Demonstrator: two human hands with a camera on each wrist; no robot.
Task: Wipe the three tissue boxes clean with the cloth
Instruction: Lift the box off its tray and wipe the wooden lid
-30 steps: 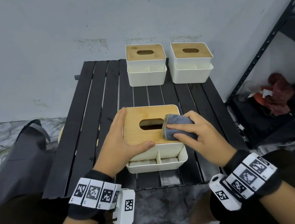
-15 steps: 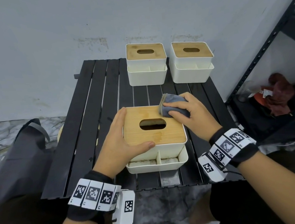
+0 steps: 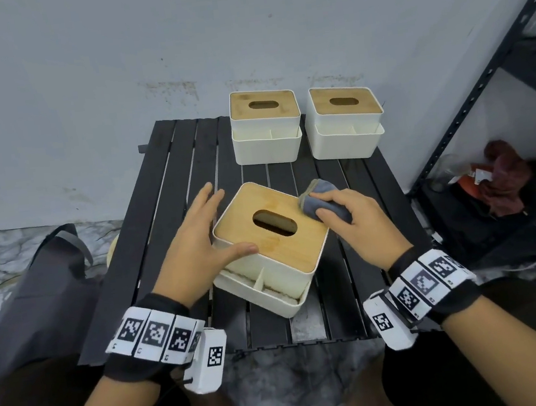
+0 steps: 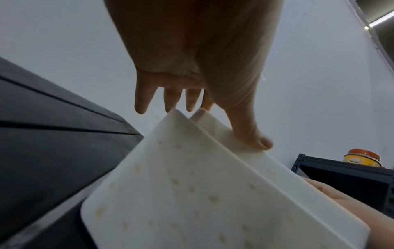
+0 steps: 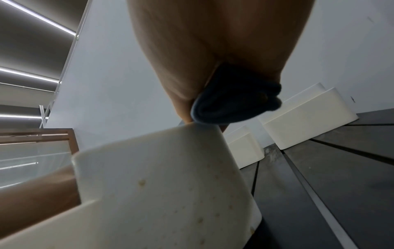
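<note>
A black slatted table carries three white tissue boxes with wooden lids. The nearest tissue box sits at the centre, now turned askew where half a second ago it lay square. The left hand, at its 9 o'clock side, has straight fingers along the wall and the thumb on the lid, gripping nothing. The right hand pinches a folded grey cloth at the lid's 2 o'clock corner. Two more boxes stand at 12 o'clock by the wall (well apart from the hands). A dark metal shelf rises at 3 o'clock.
</note>
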